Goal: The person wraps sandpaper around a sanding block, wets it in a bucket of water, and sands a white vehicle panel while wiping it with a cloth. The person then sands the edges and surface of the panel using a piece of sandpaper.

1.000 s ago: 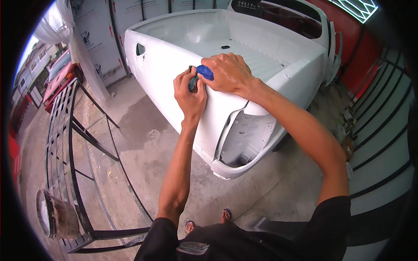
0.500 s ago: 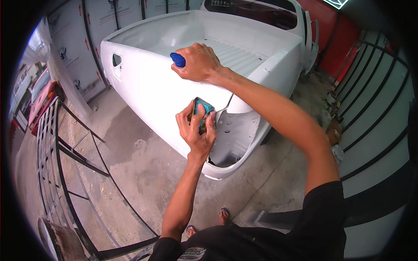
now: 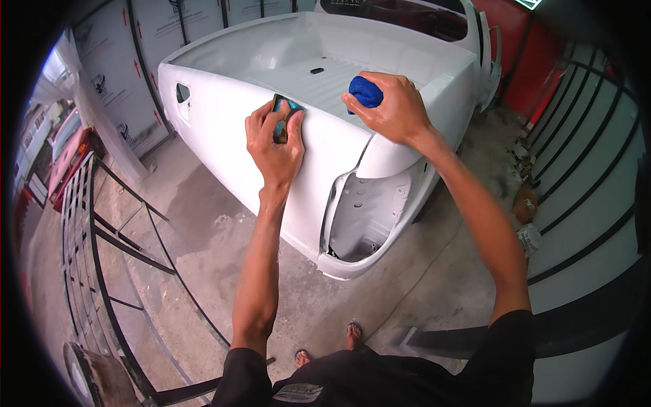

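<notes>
My left hand [image 3: 274, 139] grips a small teal and dark block [image 3: 284, 103], pressed against the white truck body's rear side panel [image 3: 237, 136], just below its top edge. My right hand [image 3: 397, 108] holds a bunched blue cloth [image 3: 364, 92] above the panel's rear top corner, to the right of my left hand. Below my right hand is an empty tail-lamp opening [image 3: 366, 210] with holes in its inner metal. A smaller opening [image 3: 183, 93] is at the panel's far left.
Black metal racks [image 3: 102, 258] stand at my left beside a stained bucket [image 3: 95, 373]. A barred black railing [image 3: 580, 169] runs along the right, with clutter at its foot. Behind are wrapped wall panels [image 3: 112, 54], a red wall [image 3: 522, 81] and a red car [image 3: 71, 163] outside.
Half a second ago my left hand and block were down beside the tail-lamp opening; they are now up near the top edge. My right hand has moved right with the blue cloth.
</notes>
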Demonstrator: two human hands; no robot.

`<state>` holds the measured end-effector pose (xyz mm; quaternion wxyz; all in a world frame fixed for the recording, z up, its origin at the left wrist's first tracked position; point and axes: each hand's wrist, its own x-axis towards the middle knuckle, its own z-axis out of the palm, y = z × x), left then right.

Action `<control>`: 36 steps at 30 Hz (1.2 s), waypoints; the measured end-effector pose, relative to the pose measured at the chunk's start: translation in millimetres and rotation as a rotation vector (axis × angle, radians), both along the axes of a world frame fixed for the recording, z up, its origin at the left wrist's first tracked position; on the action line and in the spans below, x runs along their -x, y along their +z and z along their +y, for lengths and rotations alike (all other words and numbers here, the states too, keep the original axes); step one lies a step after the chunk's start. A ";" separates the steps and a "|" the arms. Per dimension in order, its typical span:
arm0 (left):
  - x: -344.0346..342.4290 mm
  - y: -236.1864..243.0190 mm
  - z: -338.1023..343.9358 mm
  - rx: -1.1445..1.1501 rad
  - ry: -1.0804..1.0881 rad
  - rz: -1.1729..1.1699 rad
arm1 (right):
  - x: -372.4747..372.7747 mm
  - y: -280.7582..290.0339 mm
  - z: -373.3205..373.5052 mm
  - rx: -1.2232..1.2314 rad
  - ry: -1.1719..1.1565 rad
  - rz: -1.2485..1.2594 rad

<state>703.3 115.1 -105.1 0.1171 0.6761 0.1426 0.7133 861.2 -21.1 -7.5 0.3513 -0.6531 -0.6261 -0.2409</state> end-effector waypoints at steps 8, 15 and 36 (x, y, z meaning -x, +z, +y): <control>-1.5 -25.2 -53.3 -0.046 -0.105 0.018 | -0.4 -3.6 -11.0 -0.007 -0.071 0.062; 10.0 -54.2 -78.2 -0.060 -0.159 0.007 | 5.6 -5.3 -7.8 -0.070 -0.101 0.141; 9.2 -29.3 -67.5 -0.216 -0.188 0.159 | 10.8 -6.0 -6.6 -0.134 -0.052 0.264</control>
